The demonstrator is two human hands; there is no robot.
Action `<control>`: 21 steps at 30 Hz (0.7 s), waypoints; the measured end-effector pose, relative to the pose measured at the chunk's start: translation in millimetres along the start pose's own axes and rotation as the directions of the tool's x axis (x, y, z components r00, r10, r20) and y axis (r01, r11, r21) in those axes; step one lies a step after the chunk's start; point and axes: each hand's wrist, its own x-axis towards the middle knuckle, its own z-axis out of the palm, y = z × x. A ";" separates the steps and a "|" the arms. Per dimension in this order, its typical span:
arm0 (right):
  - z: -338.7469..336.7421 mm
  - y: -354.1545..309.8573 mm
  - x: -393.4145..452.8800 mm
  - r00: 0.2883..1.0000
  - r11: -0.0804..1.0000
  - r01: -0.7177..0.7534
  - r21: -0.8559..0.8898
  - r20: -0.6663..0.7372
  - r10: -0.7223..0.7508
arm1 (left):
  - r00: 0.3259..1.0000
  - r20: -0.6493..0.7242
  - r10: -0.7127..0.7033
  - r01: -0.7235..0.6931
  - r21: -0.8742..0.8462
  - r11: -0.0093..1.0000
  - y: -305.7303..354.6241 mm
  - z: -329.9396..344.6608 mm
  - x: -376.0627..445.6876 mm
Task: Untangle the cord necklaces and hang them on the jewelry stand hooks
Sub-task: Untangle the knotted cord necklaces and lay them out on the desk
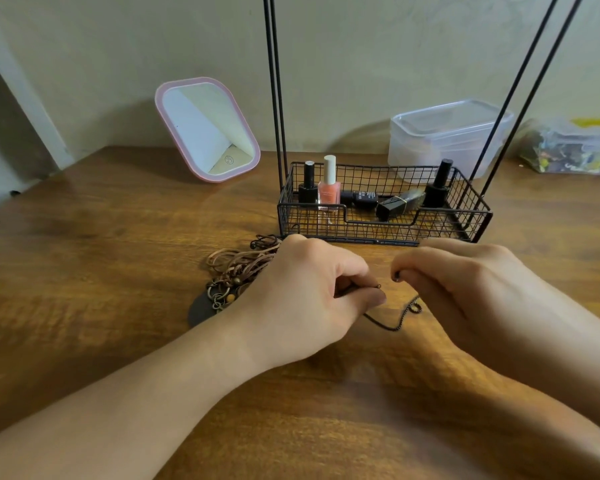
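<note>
necklaces: one thin dark cord (394, 322) is held at both ends, just in front of the wire basket (383, 225) on the wooden table (101, 258). left hand (305, 299) has thumb and forefinger pinched tight on one end, a small metal ring at the tip poking out. right hand (465, 289) has fingers curled in, pinching the other end, a small dark bead at the fingertips. the two ends sit near each other, not touching. the cord sags in a loop between the hands down onto the table.

remaining necklaces: a tangled pile of brown cords (238, 268) with beads, rings and a dark flat pendant (201, 311), lying on the table just left of the left hand, partly hidden behind it.

basket is the base of the jewelry stand (278, 98); thin black rods rise from it out of view, hooks not visible. in the basket: a pink nail polish bottle (329, 188) upright, two black bottles (308, 185) upright, one more black bottle and a dark tube lying on their sides.

behind: a pink-framed mirror (207, 129) tilted against the wall, a clear plastic box (447, 136) with its lid on, contents can't tell, and a clear bag (572, 147) of mixed small items at far right.
</note>
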 end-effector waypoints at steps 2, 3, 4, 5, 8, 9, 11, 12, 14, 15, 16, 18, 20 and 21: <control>1.3 -2.3 -0.6 1.000 1.000 0.004 0.019 0.030 -0.004 | 0.999 0.010 -0.035 0.035 -0.023 0.999 -0.2 -0.3 0.3; 2.2 -3.8 -0.8 0.999 1.000 0.005 0.022 0.048 -0.006 | 0.999 0.015 -0.046 0.046 -0.035 0.998 0.0 -0.4 0.3; 3.1 -5.1 -1.0 0.998 1.000 0.008 0.021 0.064 -0.009 | 0.998 0.019 -0.053 0.054 -0.047 0.997 0.5 -0.5 0.0; 4.0 -6.4 -0.9 0.997 1.000 0.014 0.015 0.075 -0.015 | 0.998 0.023 -0.056 0.058 -0.054 0.997 0.9 -0.6 -0.3; 6.6 -7.1 -0.1 0.996 1.000 0.031 0.000 0.079 -0.031 | 0.998 0.038 -0.047 0.049 -0.044 0.998 1.7 -0.3 -1.2; 7.6 -6.5 -0.3 0.997 0.999 0.032 0.000 0.075 -0.032 | 0.998 0.042 -0.046 0.048 -0.042 0.998 1.6 -0.2 -1.2; 8.6 -5.6 -0.3 0.998 0.999 0.034 0.007 0.059 -0.034 | 0.997 0.051 -0.053 0.055 -0.045 0.997 0.9 -0.1 -1.0; 8.6 -5.0 -0.3 0.998 0.999 0.038 0.012 0.047 -0.039 | 0.997 0.054 -0.057 0.060 -0.047 0.997 0.5 -0.4 -0.8; 7.8 -4.2 -0.6 0.999 0.999 0.043 0.022 0.022 -0.043 | 0.997 0.051 -0.060 0.062 -0.047 0.997 0.3 -0.3 -0.6; 7.4 -4.2 -0.3 0.999 0.999 0.041 0.029 0.014 -0.042 | 0.997 0.049 -0.059 0.062 -0.047 0.997 0.2 -0.2 -0.5; 7.2 -4.0 0.0 0.999 0.999 0.040 0.033 0.009 -0.040 | 0.997 0.052 -0.060 0.063 -0.053 0.997 0.2 0.0 -0.4; 7.4 -4.3 0.5 0.999 0.999 0.047 0.025 0.005 -0.047 | 0.996 0.067 -0.065 0.071 -0.079 0.994 0.7 0.5 -0.6; 7.5 -4.6 0.7 0.999 0.999 0.049 0.023 0.009 -0.050 | 0.995 0.073 -0.067 0.073 -0.091 0.993 0.8 0.8 -0.8; 7.0 -4.5 0.7 0.999 0.998 0.050 0.025 0.010 -0.050 | 0.995 0.070 -0.067 0.074 -0.093 0.993 0.8 0.9 -0.9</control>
